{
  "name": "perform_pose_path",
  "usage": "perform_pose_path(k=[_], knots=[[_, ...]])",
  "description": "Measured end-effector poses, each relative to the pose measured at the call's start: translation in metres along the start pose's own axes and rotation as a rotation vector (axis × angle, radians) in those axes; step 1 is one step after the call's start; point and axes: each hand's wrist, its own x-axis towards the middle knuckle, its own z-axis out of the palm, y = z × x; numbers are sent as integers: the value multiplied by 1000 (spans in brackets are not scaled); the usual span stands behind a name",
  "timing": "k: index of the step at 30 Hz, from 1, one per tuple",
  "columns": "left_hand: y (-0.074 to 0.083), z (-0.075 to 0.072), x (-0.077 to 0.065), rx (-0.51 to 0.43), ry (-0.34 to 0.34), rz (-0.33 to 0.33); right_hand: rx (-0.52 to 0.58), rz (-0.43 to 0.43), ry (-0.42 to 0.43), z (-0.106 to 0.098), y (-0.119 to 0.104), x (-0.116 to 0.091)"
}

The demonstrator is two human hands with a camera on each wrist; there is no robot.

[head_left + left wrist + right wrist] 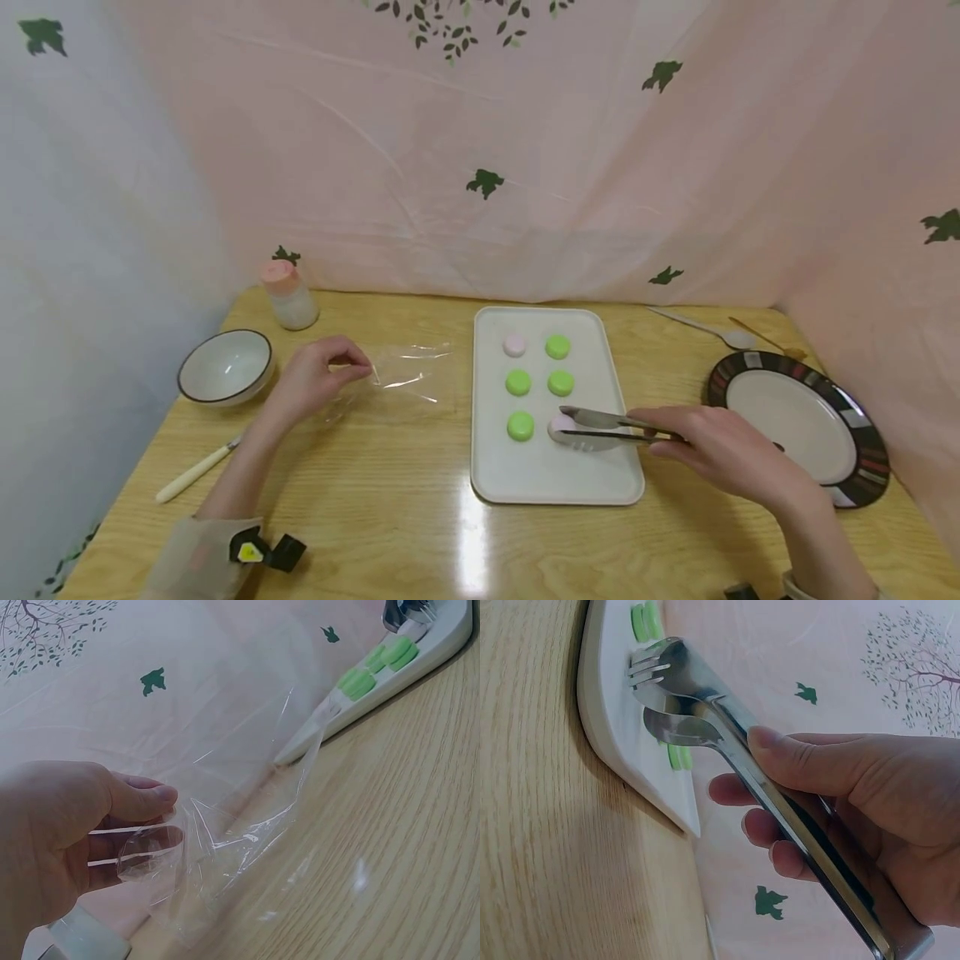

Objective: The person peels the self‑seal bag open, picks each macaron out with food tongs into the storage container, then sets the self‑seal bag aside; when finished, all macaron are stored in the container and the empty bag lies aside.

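My left hand (311,375) pinches the edge of a clear plastic bag (247,840) between thumb and fingers, left of the white tray (555,485). My right hand (720,446) grips metal tongs (739,769) with fork-like prongs on one end. Over the near right part of the tray, the tongs' tips lie on either side of a pale pink macaron (558,427), partly hiding it. Several green macarons (520,426) and another pale pink macaron (514,345) sit in two columns on the tray.
At the left stand a white bowl (227,367) and a jar with a pink lid (288,296), with a pale-handled knife (197,472) nearer. On the right lie a dark-rimmed plate (795,425) and a spoon (735,337). A pink curtain (405,192) hangs behind the table.
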Motion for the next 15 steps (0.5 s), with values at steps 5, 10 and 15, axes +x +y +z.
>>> perform_pose_path(k=[5, 10, 15], knots=[[0, 1, -1, -16, 4, 0, 9, -3, -11, 1, 1, -1], [2, 0, 0, -12, 4, -1, 5, 10, -15, 1, 1, -1], [1, 0, -1, -5, 7, -2, 14, 13, -22, 1, 1, 0]])
